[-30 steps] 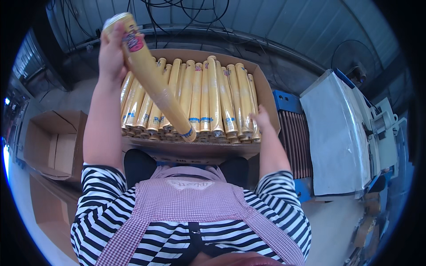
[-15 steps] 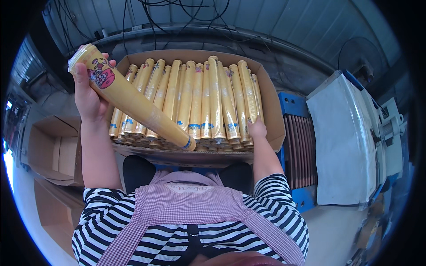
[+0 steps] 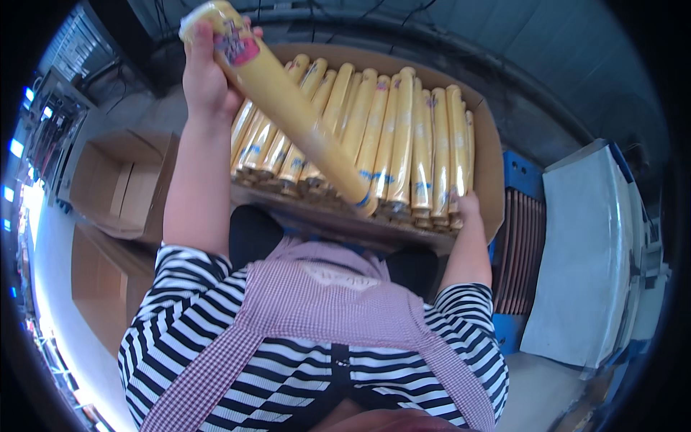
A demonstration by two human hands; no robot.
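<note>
Your left hand is clamped around the upper end of 1 long yellow tube, held raised and slanting, its lower end at the packed row of yellow tubes in the cardboard box. Your right hand rests on the box's near right corner, its closure unclear. An open carton sits left.

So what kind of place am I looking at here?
Likely a packing area in a factory or warehouse: a cardboard carton filled with long yellow tubes, empty cartons on the floor, and stacked blue pallets.
</note>
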